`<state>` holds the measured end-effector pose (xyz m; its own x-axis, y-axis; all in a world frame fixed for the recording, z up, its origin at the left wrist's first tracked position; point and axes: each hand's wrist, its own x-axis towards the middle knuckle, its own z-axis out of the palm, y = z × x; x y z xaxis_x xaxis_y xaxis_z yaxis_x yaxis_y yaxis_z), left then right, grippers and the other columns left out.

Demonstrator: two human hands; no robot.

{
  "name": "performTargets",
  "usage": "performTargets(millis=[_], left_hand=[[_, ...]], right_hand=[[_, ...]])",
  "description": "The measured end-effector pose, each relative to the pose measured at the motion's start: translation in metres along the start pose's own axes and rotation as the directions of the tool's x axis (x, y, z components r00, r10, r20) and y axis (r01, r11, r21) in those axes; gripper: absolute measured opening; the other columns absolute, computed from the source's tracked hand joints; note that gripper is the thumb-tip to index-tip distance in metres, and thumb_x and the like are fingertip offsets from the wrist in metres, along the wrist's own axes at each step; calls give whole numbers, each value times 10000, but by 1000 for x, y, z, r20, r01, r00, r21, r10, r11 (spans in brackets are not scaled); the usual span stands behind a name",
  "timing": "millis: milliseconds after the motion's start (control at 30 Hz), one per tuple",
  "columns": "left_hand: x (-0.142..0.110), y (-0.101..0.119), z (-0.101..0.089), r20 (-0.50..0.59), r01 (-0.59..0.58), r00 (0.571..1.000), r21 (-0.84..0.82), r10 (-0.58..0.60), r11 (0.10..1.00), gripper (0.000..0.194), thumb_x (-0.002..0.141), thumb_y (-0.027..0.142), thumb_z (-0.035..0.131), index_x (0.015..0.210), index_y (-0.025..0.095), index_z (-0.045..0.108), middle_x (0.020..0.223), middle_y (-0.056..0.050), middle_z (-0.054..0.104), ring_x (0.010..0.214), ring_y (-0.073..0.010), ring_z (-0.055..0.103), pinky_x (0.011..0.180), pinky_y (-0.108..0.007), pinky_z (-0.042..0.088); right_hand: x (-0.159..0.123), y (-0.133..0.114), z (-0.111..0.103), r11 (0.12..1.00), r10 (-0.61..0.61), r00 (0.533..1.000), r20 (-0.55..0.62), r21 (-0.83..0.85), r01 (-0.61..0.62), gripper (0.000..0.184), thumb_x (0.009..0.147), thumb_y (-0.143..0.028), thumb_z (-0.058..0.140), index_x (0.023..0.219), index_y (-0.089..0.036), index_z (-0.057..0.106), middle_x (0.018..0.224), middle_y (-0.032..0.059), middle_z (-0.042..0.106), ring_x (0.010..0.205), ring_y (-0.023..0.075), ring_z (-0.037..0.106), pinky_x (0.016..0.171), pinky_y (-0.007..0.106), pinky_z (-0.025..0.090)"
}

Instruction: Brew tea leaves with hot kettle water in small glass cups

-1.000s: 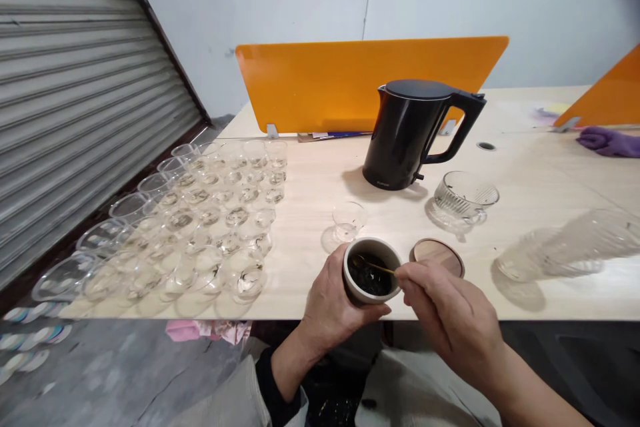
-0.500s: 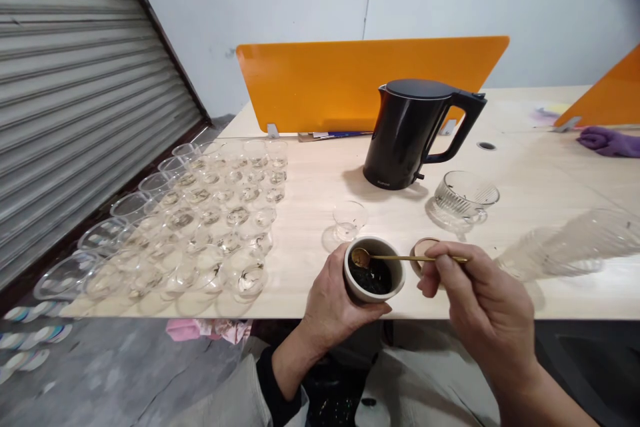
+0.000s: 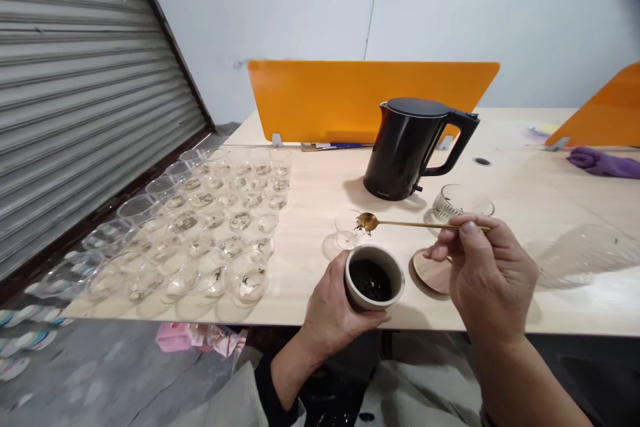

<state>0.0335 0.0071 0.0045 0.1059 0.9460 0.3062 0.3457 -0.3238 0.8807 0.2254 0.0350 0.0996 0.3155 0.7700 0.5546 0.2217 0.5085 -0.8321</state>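
While a roller shutter fills the far left, a block of clear plastic cups stands in rows on the left part of the pale wooden tabletop, many with a little dark matter at the bottom. One lone small clear cup sits apart from the rows, just behind the jar. Near the front edge, the left hand is wrapped around a small grey ceramic jar, fingers curled to its side, thumb along the near wall; dark loose leaves lie inside it. Above and behind the jar, a thin golden spoon is held level, its bowl carrying a small clump of leaves right over the lone cup. A round wooden lid lies flat just right of the jar. The right hand pinches the spoon's handle end between thumb and fingertips. Behind stands a black electric kettle, with a ribbed glass cup to its right and an orange divider at the back. Far right, a purple cloth lies on the tabletop.
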Motion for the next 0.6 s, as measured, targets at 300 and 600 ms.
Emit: performTargets(millis=[300, 600], left_hand=[[0, 0, 0, -5, 8, 1000, -8, -8, 1000, 990, 579, 322, 972, 1420, 285, 451, 1370, -84, 620, 1270, -338, 614, 1087, -532, 510], [0, 1, 0, -5, -3, 1000, -14, 3, 1000, 1019, 584, 330, 971, 1438, 273, 419, 1395, -97, 610, 1296, -341, 600, 1112, -529, 492]], right_hand=[[9, 20, 25, 919, -183, 922, 341, -273, 283, 174, 1014, -325, 578, 1078, -236, 713, 789, 19, 703, 757, 193, 709, 678, 332, 544], [11, 21, 15, 997, 6, 992, 123, -73, 3, 192, 1013, -383, 601, 1057, -231, 711, 801, -4, 681, 660, 157, 694, 703, 344, 601]])
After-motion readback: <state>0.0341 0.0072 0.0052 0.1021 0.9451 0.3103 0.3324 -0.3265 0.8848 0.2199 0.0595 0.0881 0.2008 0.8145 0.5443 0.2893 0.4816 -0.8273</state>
